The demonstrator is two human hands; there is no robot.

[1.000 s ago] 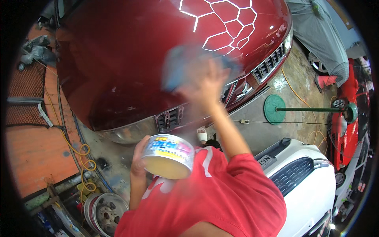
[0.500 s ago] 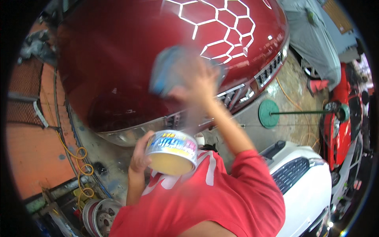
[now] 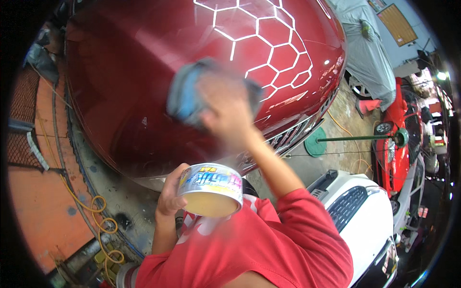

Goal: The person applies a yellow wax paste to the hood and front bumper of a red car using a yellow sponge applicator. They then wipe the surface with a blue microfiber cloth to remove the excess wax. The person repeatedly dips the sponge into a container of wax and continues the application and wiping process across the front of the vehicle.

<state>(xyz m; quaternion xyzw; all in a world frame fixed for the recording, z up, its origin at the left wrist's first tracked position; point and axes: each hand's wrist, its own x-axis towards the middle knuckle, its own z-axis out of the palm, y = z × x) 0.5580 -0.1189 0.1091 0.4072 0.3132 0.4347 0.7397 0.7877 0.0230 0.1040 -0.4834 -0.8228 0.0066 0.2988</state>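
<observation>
My left hand [image 3: 170, 193] is wrapped round the side of a round white tin [image 3: 210, 204] printed in blue, pink and yellow. The tin is tilted in front of my chest, and a pale yellow round face shows toward me. Blurred by motion, my right hand [image 3: 224, 106] lies over a folded blue and grey cloth [image 3: 182, 96] on the dark red car hood [image 3: 120, 91]. Its fingers are partly smeared, with the cloth under the palm. White honeycomb lines [image 3: 258, 34] reflect on the glossy hood beyond the cloth.
Behind on the right stands a white car [image 3: 360, 225]. A green round-based stand [image 3: 315, 142], a covered vehicle [image 3: 357, 53] and a red car [image 3: 391, 158] are farther right. To the left lie a coiled yellow hose [image 3: 98, 201] and an orange platform [image 3: 43, 206].
My right hand and the cloth have shifted a little left and nearer over the hood. The tin stays in my left hand. My view has turned slightly.
</observation>
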